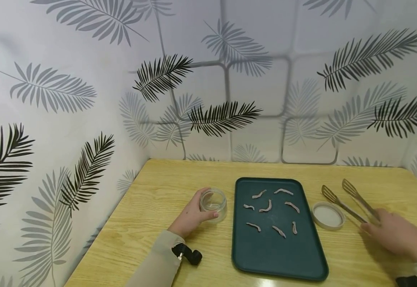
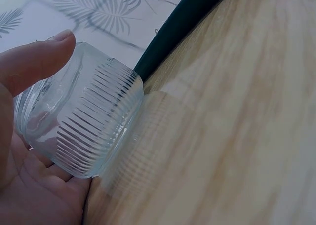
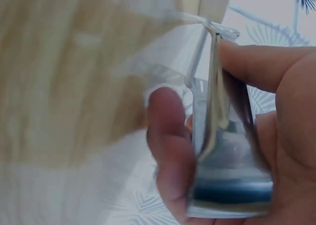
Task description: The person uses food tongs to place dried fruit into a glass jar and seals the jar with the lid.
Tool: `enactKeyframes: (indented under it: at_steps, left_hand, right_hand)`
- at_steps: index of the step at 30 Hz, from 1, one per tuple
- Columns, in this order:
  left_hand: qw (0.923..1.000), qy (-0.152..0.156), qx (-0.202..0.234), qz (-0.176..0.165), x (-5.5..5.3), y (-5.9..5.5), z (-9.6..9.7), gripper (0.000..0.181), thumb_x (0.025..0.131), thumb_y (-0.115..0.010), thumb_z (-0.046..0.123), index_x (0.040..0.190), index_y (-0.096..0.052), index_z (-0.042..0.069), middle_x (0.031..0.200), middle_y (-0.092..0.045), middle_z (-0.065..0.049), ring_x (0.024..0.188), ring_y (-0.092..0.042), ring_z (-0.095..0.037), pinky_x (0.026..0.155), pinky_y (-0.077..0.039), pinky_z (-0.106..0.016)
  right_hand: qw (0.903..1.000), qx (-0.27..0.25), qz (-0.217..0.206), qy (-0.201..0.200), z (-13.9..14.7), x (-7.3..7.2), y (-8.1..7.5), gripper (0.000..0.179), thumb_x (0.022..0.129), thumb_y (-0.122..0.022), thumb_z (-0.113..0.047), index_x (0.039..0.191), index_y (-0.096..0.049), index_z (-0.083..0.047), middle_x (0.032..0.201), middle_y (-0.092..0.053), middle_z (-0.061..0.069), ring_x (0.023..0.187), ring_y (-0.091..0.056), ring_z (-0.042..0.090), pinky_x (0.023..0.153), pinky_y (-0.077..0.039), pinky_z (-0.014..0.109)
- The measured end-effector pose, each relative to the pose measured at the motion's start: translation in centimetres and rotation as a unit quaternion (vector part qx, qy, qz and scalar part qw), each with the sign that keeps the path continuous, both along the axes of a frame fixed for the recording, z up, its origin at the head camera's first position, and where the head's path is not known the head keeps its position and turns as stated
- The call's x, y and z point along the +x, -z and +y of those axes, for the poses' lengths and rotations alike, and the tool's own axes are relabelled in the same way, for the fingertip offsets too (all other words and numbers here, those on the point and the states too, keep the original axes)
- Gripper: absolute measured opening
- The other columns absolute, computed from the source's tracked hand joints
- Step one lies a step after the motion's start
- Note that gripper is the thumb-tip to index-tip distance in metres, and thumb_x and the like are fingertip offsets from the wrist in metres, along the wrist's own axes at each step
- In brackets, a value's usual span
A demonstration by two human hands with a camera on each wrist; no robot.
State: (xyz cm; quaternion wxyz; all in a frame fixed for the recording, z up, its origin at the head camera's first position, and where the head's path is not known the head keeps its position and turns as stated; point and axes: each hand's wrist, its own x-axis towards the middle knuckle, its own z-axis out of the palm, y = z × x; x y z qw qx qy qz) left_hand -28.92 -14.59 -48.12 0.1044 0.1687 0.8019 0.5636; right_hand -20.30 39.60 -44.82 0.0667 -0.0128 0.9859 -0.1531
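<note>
In the head view my left hand [image 1: 188, 218] grips a clear glass jar [image 1: 213, 215], with no lid on it, left of the dark green tray [image 1: 280, 259]. The left wrist view shows the jar's ribbed side [image 2: 98, 121] and its base at the tabletop, thumb on one side and fingers on the other. My right hand [image 1: 396, 231] holds metal tongs [image 1: 350, 212], their slotted ends apart and pointing away from me. Seen from the right wrist, the bent end of the tongs [image 3: 229, 185] lies between thumb and fingers. Several thin greyish-pink strips [image 1: 267, 208] lie spread on the tray.
A round, pale lid [image 1: 328, 216] lies against the tray's right edge, left of the tongs. All of this is on a yellow wood-grain table [image 1: 179, 175]. Behind and to the left rise walls [image 1: 258, 139] with a leaf pattern.
</note>
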Motion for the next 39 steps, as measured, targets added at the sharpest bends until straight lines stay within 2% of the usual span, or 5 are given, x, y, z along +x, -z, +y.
enactKeyframes:
  at_steps: [10,19,28,34,39]
  left_hand:
    - [1.0,0.006,0.002,0.0,0.0,0.1,0.0,0.089,0.088,-0.081,0.032,0.159,-0.028,0.02,0.155,-0.041,-0.005,0.139,-0.042,-0.027,0.11,-0.035,-0.051]
    - [1.0,0.001,-0.001,-0.005,0.4,0.4,-0.7,0.091,0.089,-0.081,0.035,0.16,-0.027,0.019,0.155,-0.041,-0.002,0.139,-0.042,-0.026,0.11,-0.035,-0.051]
    - [0.9999,0.01,0.001,-0.008,0.3,0.3,-0.2,0.091,0.088,-0.081,0.038,0.16,-0.027,0.021,0.156,-0.041,-0.001,0.14,-0.041,-0.023,0.111,-0.035,-0.048]
    - [0.9999,0.008,-0.003,-0.009,0.1,0.2,-0.2,0.091,0.088,-0.08,0.041,0.159,-0.028,0.021,0.156,-0.042,0.002,0.141,-0.04,-0.02,0.112,-0.034,-0.047]
    - [0.9999,0.009,-0.006,0.0,-0.2,0.3,-0.3,0.092,0.088,-0.08,0.043,0.16,-0.028,0.02,0.156,-0.042,0.001,0.141,-0.041,-0.021,0.112,-0.033,-0.048]
  right_hand:
    - [0.9977,-0.037,0.043,-0.038,-2.0,-0.2,-1.5,0.07,0.107,-0.048,-0.044,0.138,-0.041,0.019,0.123,-0.055,0.042,0.106,-0.058,0.059,0.076,-0.049,0.063]
    - [0.9899,-0.058,0.041,-0.123,-8.3,-1.0,-3.0,0.06,0.102,-0.062,-0.033,0.148,-0.045,0.0,0.118,-0.068,0.015,0.093,-0.065,0.022,0.072,-0.051,0.047]
    - [0.9854,-0.036,0.063,-0.154,-9.9,-2.0,-2.9,0.056,0.102,-0.062,-0.035,0.148,-0.051,-0.005,0.13,-0.064,0.022,0.11,-0.065,0.04,0.086,-0.051,0.058]
    - [0.986,-0.03,0.058,-0.153,-10.0,-2.5,-2.7,0.056,0.102,-0.061,-0.037,0.148,-0.052,-0.008,0.122,-0.068,0.018,0.085,-0.063,0.018,0.07,-0.049,0.044]
    - [0.9852,-0.025,0.066,-0.156,-10.5,-2.9,-2.9,0.052,0.102,-0.062,-0.034,0.147,-0.055,-0.01,0.12,-0.069,0.017,0.08,-0.057,0.015,0.067,-0.044,0.04]
